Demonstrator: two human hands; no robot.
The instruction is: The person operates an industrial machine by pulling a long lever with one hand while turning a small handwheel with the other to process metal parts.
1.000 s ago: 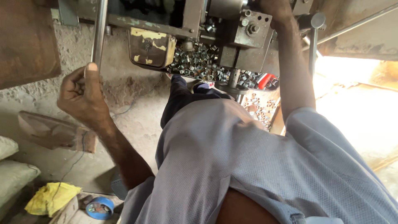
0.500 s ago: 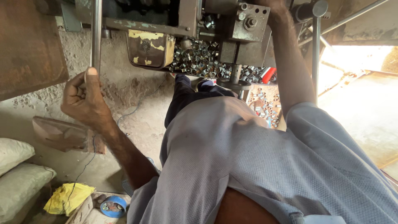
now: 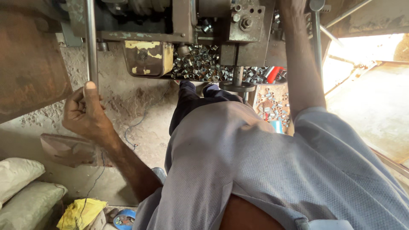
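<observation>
My left hand point(image 3: 85, 117) is closed in a fist around a vertical steel rod point(image 3: 90, 47), thumb pointing up along it. My right arm reaches up to the grey machine block point(image 3: 245, 21). My right hand point(image 3: 294, 5) is cut off by the top edge, so its grip is hidden. Below the machine lies a pile of several small metal rings point(image 3: 200, 68). A second upright rod point(image 3: 316, 47) stands just right of my right forearm. My grey shirt fills the lower right.
A worn yellow-painted box point(image 3: 147, 57) hangs under the machine. A red-handled tool point(image 3: 272, 72) lies among the rings. Pale sacks point(image 3: 21, 187), a yellow cloth point(image 3: 81, 213) and a blue tape roll point(image 3: 123, 219) lie on the dirt floor at lower left. A rusty panel point(image 3: 30, 64) stands at left.
My left hand stays on the rod and sits slightly lower along it. My right hand has slid further past the top edge of the view.
</observation>
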